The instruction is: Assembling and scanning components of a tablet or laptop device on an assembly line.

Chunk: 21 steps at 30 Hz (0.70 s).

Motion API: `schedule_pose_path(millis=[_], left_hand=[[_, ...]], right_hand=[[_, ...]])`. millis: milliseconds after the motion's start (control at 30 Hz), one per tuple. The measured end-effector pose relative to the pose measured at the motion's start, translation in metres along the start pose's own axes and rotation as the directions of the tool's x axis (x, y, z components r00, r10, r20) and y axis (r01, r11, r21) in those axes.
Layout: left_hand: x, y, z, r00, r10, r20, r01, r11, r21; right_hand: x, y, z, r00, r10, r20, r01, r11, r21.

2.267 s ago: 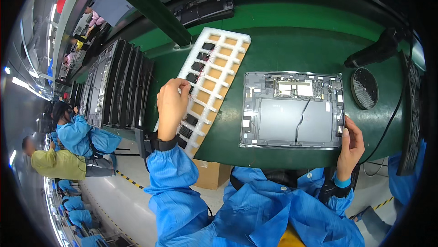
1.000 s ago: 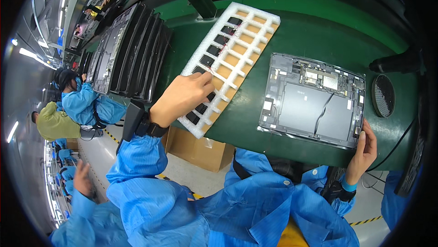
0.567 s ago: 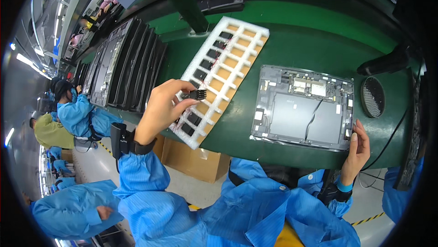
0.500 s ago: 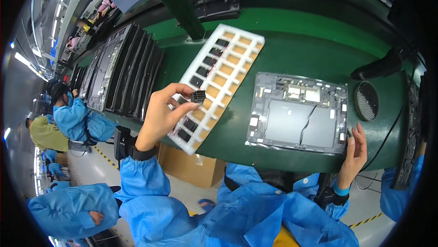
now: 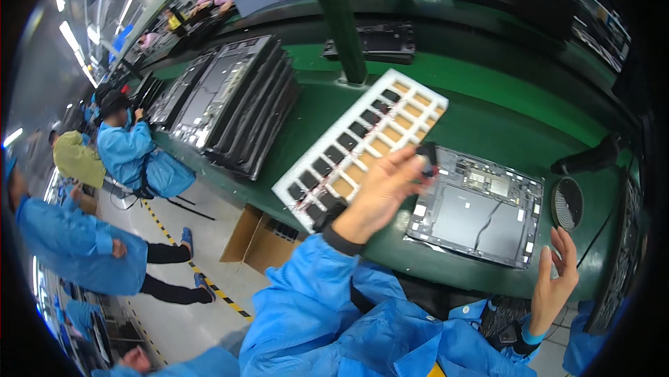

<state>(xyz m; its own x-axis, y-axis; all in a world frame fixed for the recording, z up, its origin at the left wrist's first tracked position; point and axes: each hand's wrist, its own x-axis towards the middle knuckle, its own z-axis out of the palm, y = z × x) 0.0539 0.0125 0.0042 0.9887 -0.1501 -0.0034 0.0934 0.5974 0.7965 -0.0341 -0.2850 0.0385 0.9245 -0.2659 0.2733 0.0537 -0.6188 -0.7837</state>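
Observation:
My left hand [image 5: 380, 196] pinches a small black block with reddish wires [image 5: 426, 154], smeared by motion. It is above the upper left corner of an opened flat device housing [image 5: 460, 213], which has a circuit board at the top and a grey panel crossed by a black cable. Under and behind my left wrist lies a white foam tray [image 5: 333, 133]; one column of its pockets holds several similar black blocks, while another shows brown bottoms. My right hand [image 5: 554, 276] is beside the housing's lower right corner, fingers raised and apart, with nothing visible in them.
A tall stack of similar housings [image 5: 240, 102] stands at the left of the green bench. A round black mesh dish [image 5: 566, 204] and a dark tool-like object [image 5: 585, 159] are on the right. A green post [image 5: 334, 18] rises behind the tray. A cardboard box [image 5: 261, 241] sits below the bench edge.
My left hand has carried the black block rightward from over the tray to the housing's upper left corner. My right hand has come off the housing's right edge, its fingers now spread. The view has shifted.

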Motion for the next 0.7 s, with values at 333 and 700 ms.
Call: schedule_pose_path(millis=[333, 700], left_hand=[[-0.008, -0.022, 0.025, 0.998, 0.012, 0.056, -0.005, 0.993, -0.115], [-0.011, -0.02, 0.023, 0.985, 0.133, -0.108, -0.125, 0.989, 0.082]], right_hand=[[0.043, -0.072, 0.089, 0.833, -0.515, 0.202, 0.443, 0.84, 0.314], [0.051, -0.06, 0.128, 0.742, -0.668, 0.058, 0.621, 0.717, 0.316]])
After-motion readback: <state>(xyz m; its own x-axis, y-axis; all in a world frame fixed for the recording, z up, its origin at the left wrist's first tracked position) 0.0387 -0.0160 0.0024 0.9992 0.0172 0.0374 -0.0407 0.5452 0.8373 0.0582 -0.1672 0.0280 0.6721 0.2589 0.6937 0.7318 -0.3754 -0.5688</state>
